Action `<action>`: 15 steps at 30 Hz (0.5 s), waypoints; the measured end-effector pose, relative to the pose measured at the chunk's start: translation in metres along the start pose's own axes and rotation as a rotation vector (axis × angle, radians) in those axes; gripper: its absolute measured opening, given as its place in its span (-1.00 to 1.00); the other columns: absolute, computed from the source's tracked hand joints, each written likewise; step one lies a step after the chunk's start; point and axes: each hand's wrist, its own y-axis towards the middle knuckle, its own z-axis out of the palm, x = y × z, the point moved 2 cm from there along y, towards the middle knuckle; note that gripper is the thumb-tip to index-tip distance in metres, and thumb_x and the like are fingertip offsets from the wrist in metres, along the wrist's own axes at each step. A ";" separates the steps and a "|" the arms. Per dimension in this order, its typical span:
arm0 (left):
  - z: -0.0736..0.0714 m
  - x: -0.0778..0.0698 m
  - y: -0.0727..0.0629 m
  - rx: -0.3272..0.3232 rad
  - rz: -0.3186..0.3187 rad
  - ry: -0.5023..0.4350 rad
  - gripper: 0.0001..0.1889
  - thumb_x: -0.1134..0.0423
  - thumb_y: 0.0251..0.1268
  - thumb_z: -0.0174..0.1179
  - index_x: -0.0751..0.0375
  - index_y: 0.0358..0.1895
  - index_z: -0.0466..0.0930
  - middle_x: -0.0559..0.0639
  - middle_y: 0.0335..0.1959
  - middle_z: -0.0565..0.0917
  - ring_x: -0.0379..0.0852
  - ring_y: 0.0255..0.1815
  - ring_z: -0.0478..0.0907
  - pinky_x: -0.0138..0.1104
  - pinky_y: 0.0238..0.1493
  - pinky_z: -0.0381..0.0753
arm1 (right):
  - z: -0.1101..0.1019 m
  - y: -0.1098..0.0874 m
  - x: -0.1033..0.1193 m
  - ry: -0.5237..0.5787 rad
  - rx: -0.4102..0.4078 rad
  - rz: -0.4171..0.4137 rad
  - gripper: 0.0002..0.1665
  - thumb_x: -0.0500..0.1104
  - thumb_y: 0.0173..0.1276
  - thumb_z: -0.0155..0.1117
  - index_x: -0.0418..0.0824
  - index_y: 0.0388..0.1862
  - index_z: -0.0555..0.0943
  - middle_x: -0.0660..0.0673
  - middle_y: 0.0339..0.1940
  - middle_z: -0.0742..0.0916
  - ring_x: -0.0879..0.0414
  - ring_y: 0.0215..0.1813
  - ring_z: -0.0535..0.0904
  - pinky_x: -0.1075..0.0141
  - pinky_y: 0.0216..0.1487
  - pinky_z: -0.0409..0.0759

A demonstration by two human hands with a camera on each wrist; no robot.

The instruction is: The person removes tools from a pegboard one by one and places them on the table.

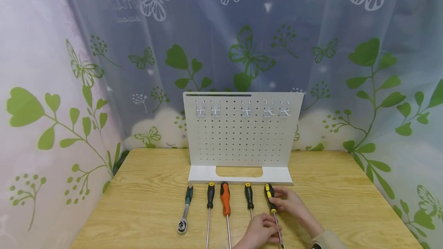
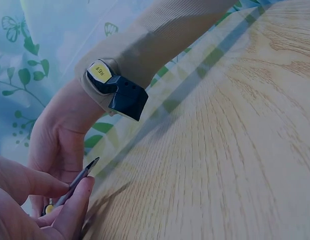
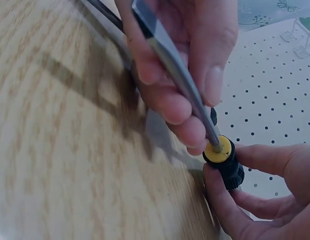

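Note:
At the right end of a row of tools, a black-and-yellow screwdriver point(image 1: 268, 191) is held in both hands. My right hand point(image 1: 290, 203) grips its handle, thumb and fingers on either side, as the right wrist view shows near the yellow collar point(image 3: 218, 151). Lower down, my left hand point(image 1: 259, 230) pinches the metal shaft point(image 2: 86, 171) between thumb and fingers. The flat tip point(image 3: 140, 12) points toward the near side of the table. Just left of the hands lies another black-and-yellow screwdriver point(image 1: 248, 195), its shaft partly hidden by the left hand.
Farther left on the wooden table point(image 1: 149, 187) lie an orange-and-black screwdriver point(image 1: 225, 200), a black screwdriver point(image 1: 210, 196) with a yellow end and a green-handled ratchet wrench point(image 1: 188, 199). Behind them stands a white pegboard point(image 1: 242, 137) with several clear hooks point(image 1: 246, 108) along its top.

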 end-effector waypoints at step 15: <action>-0.001 -0.003 -0.003 0.013 -0.001 0.025 -0.90 0.53 0.32 0.25 0.42 -0.16 0.56 0.03 -0.37 0.67 -0.09 -0.37 0.72 -0.24 -0.28 0.79 | 0.000 -0.001 0.002 0.045 0.026 -0.004 -0.36 -0.37 0.33 0.35 -0.66 0.29 0.37 -0.38 -0.06 0.63 0.07 -0.29 0.65 0.20 -0.27 0.76</action>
